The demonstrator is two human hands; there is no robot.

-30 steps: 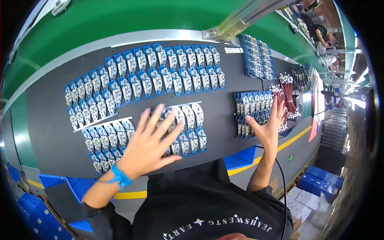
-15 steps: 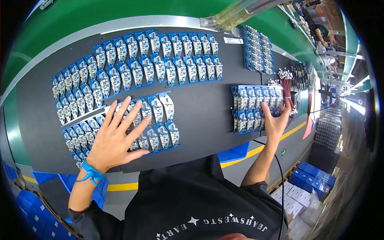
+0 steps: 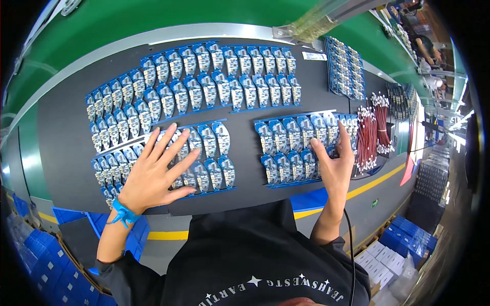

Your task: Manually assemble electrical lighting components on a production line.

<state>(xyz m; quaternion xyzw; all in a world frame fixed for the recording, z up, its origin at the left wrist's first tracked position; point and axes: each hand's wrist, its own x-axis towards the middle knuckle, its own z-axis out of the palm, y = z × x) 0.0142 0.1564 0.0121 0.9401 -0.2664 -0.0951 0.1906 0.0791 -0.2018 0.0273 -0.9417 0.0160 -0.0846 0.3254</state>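
Note:
My left hand (image 3: 162, 171) lies with fingers spread over a blue circuit board panel (image 3: 217, 140) in the near middle row. The panel's small curved boards show beyond its fingertips. My right hand (image 3: 334, 158) grips the right end of another circuit board panel (image 3: 288, 145), thumb on top and fingers at the far side. That panel rests on or just above the dark table mat (image 3: 244, 153), a gap to the right of the left-hand panel; which of the two I cannot tell. Around my left wrist is a blue strap (image 3: 122, 214).
More panels (image 3: 194, 76) stand in two rows across the back. At the back right sits a further panel stack (image 3: 346, 69). Bundles of red wires (image 3: 366, 137) with white connectors lie right of my right hand. A black cable (image 3: 352, 245) hangs beside my right arm.
My right hand has brought its panel leftward, toward the left-hand panel, and more of the red wires shows. My left hand stays spread on its panel. The whole view has shifted slightly.

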